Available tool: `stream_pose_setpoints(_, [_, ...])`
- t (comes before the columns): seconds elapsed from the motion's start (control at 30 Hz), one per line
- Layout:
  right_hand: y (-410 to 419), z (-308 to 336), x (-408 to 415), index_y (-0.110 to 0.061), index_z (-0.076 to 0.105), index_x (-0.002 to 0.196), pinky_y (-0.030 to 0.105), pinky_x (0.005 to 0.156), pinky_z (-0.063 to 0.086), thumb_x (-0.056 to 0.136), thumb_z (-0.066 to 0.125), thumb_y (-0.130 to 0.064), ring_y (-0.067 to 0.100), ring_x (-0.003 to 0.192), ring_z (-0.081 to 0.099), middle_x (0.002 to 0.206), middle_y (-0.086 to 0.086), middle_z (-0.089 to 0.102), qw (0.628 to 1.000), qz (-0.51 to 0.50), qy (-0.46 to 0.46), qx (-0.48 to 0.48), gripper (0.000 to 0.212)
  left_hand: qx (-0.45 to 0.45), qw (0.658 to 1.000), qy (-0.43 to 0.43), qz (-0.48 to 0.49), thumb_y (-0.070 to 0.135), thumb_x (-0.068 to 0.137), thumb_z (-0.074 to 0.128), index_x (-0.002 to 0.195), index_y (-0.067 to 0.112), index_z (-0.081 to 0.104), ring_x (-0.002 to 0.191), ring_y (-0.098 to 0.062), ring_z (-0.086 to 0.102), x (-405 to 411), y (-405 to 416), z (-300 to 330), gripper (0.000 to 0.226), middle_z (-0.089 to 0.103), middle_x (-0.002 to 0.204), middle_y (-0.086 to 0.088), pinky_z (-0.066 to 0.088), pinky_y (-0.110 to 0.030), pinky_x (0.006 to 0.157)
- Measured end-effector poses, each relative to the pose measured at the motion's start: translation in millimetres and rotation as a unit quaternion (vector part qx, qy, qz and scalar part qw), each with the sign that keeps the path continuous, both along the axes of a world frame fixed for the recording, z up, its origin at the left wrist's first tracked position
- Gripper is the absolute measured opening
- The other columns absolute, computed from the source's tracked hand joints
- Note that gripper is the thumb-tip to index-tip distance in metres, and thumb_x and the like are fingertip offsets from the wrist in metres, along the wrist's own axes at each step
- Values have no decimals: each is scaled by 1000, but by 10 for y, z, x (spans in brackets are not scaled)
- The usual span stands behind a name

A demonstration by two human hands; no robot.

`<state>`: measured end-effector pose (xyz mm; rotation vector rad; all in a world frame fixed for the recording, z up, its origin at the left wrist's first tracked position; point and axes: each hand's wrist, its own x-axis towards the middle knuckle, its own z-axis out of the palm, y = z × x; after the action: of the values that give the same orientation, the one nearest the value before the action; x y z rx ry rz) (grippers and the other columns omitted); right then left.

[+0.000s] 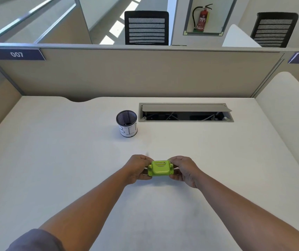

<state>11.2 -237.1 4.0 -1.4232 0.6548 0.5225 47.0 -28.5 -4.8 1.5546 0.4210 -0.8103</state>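
A small lime-green plastic device (160, 169) with slots on its top is held just above the white desk (54, 160), in the middle of the view. My left hand (138, 169) grips its left end with curled fingers and thumb. My right hand (183, 170) grips its right end the same way. The underside of the device and my fingertips behind it are hidden.
A black mesh cup (127, 123) with a white paper label reading "BIN" stands farther back, left of centre. Behind it to the right a cable hatch (185, 112) in the desk is open. Beige partitions (136, 73) wall the desk at back and sides.
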Motion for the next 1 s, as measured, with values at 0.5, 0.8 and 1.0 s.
stream_pose_setpoints(0.5, [-8,60,-4,-12,76,91,36,56,59,91,52,-3,27,66,67,82,11,70,994,88,57,-34,26,69,981,-58,-171,10,102,47,98,16,75,73,-20,73,17,-57,69,29,74,93,-10,63,-35,61])
stream_pose_setpoints(0.8, [12,-15,14,-17,77,83,37,59,62,95,55,-8,26,65,69,77,9,74,998,30,31,-46,26,47,997,-48,-41,17,99,62,92,14,75,68,-19,74,3,-43,-42,15,75,86,-7,61,-32,60])
stream_pose_setpoints(1.0, [-19,-24,30,-10,73,95,36,62,63,98,53,-3,20,64,72,76,7,76,999,18,32,-34,21,33,999,-21,-7,11,101,58,98,6,73,66,-20,76,-17,-24,-73,16,77,75,-6,61,-31,57])
